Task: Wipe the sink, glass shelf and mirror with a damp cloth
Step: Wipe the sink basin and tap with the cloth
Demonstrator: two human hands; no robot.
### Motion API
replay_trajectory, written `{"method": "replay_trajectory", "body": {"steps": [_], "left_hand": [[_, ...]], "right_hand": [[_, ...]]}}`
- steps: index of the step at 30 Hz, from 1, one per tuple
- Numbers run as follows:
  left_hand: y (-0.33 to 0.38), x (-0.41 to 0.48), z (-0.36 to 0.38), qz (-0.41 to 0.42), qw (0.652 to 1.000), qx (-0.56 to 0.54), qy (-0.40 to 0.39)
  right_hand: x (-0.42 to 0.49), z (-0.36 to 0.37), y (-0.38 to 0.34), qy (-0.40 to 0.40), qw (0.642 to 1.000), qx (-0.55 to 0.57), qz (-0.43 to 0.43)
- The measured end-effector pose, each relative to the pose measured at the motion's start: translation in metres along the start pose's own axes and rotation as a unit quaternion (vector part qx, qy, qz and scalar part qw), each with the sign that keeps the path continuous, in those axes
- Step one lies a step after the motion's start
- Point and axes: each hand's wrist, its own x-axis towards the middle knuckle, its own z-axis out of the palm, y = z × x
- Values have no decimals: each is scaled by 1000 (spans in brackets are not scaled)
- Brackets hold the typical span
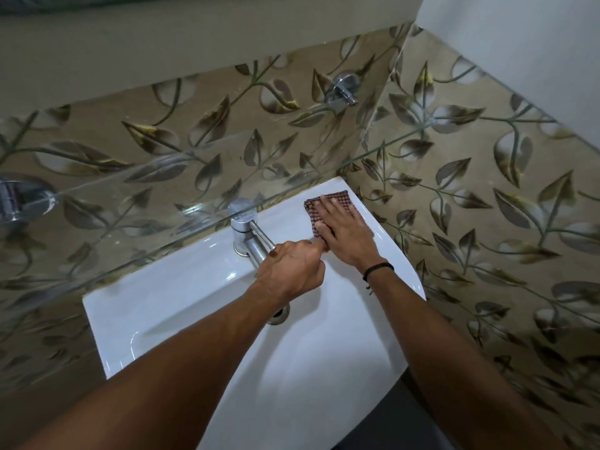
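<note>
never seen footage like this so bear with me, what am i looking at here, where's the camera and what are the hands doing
There is one picture, taken from a camera worn on a person's head, looking down at their own bare arms. Below is a white sink with a chrome tap, set against leaf-patterned tiles. A glass shelf crosses above it. The right hand, with a black wristband, presses a checked cloth flat on the sink's back right corner. The left hand is closed around the tap's spout. No robot is involved.

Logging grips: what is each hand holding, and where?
Left hand grips the faucet spout near its end. Right hand presses flat on the checkered cloth, not gripping.
</note>
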Motion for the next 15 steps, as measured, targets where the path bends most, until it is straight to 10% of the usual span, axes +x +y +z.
{"method": "replay_trajectory", "body": {"steps": [6, 15], "left_hand": [[-3, 1, 6, 2, 1000, 26, -12], [-3, 1, 6, -34, 999, 2, -21]], "right_hand": [[39, -4, 2, 23, 991, -12, 134], [21, -17, 34, -28, 995, -68, 66]]}}
